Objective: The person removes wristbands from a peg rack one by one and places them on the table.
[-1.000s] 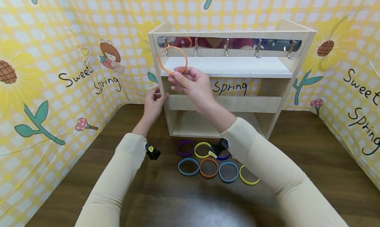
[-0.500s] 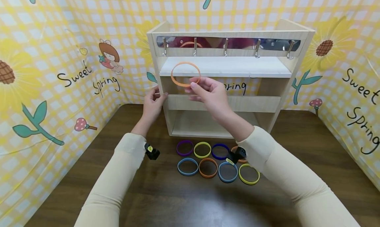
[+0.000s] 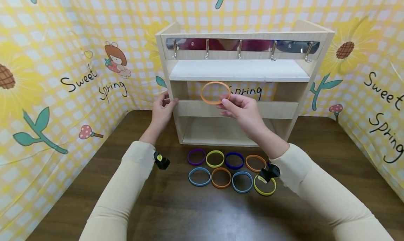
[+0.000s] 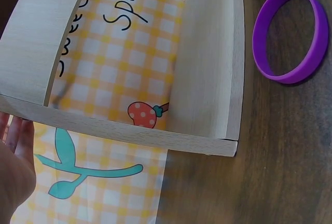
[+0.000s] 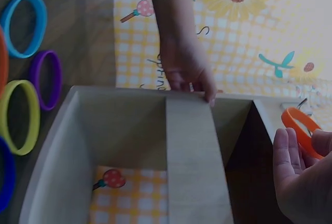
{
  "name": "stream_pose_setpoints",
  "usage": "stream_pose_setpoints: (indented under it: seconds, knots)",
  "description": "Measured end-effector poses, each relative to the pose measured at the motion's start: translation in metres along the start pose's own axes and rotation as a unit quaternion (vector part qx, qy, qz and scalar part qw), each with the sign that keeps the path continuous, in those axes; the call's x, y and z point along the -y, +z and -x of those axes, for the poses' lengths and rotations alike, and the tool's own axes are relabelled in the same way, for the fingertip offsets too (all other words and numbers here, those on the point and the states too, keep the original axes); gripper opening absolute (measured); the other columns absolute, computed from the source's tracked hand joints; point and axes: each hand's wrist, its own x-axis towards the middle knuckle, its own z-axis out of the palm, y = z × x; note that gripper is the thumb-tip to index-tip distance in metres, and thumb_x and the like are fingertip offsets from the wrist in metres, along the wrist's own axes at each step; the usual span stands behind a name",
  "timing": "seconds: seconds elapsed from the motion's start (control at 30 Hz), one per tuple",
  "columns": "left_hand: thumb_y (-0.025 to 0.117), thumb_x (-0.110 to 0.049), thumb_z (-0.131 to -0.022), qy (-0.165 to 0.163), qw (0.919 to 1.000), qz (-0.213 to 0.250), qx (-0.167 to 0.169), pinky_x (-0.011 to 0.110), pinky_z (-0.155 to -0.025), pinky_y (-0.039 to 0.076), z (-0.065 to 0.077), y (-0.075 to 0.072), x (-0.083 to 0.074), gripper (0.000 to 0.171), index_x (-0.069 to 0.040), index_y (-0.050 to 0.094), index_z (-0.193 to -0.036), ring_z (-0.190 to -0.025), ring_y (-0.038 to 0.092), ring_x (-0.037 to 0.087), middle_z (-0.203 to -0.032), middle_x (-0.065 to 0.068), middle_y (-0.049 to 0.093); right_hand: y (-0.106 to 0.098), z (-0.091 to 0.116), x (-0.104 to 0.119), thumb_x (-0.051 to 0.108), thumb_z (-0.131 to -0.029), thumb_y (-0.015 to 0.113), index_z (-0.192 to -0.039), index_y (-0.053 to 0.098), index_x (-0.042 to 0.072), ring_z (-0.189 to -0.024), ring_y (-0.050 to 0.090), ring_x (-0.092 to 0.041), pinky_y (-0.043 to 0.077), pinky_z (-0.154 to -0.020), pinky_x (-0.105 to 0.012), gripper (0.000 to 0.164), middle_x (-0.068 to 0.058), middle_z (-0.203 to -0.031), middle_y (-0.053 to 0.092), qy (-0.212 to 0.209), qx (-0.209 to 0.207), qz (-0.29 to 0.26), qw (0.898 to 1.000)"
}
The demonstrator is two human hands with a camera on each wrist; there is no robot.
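My right hand [image 3: 247, 113] pinches an orange silicone wristband [image 3: 208, 102] by its right edge, between thumb and fingers. It holds the band up in front of the wooden shelf unit [image 3: 277, 109], over the gap below the white shelf. In the right wrist view the orange band [image 5: 293, 123] stands tilted at the fingertips. My left hand [image 3: 162, 111] grips the unit's left side panel, thumb at the front edge and fingers behind it. The left wrist view shows only part of this hand [image 4: 15, 175], against the panel's outer side.
A metal strip [image 3: 221, 45] with several hooks [image 3: 207, 53] runs across the unit's top. Before the unit, wristbands lie in two rows on the brown table [image 3: 195, 213], among them purple [image 3: 196, 163], yellow [image 3: 215, 166] and light blue [image 3: 199, 184]. Patterned cloth [image 3: 94, 27] surrounds the table.
My right hand has carried the orange wristband from in front of the leftmost hook down and to the right, uncovering more bands on the table. My left hand has stayed on the side panel.
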Motion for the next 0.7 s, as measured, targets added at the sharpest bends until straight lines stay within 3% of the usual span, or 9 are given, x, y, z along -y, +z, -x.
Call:
stream_pose_setpoints:
  seconds: [0.3, 0.47, 0.7]
  knots:
    - [0.061, -0.006, -0.092, -0.001, 1.0, 0.002, -0.001, 0.023, -0.079, 0.048, 0.0, 0.0, 0.0, 0.044, 0.008, 0.051, -0.133, -0.092, 0.058, 0.011, -0.109, 0.01, 0.058, -0.034, 0.02, -0.011, 0.01, -0.097, 0.06, -0.127, 0.051, -0.015, -0.091, 0.068, -0.019, 0.055, -0.079, -0.034, 0.04, -0.013, -0.106, 0.067, 0.028, 0.005, 0.038, 0.999]
    - [0.061, -0.006, -0.092, 0.002, 1.0, -0.004, -0.003, 0.023, -0.079, 0.048, -0.001, 0.0, -0.001, 0.044, 0.009, 0.052, -0.132, -0.091, 0.057, 0.011, -0.113, 0.018, 0.057, -0.053, 0.031, -0.018, 0.01, -0.095, 0.062, -0.129, 0.05, -0.015, -0.089, 0.069, -0.02, 0.055, -0.077, -0.035, 0.044, -0.007, -0.102, 0.07, 0.038, 0.008, 0.041, 0.998]
    - [0.061, -0.007, -0.092, -0.001, 1.0, -0.007, -0.004, 0.023, -0.079, 0.048, 0.0, 0.0, -0.001, 0.044, 0.009, 0.052, -0.132, -0.091, 0.057, 0.012, -0.114, 0.02, 0.057, -0.077, 0.049, -0.035, 0.009, -0.095, 0.062, -0.133, 0.048, -0.013, -0.089, 0.069, -0.021, 0.055, -0.077, -0.035, 0.046, -0.008, -0.102, 0.07, 0.056, 0.013, 0.028, 0.998]
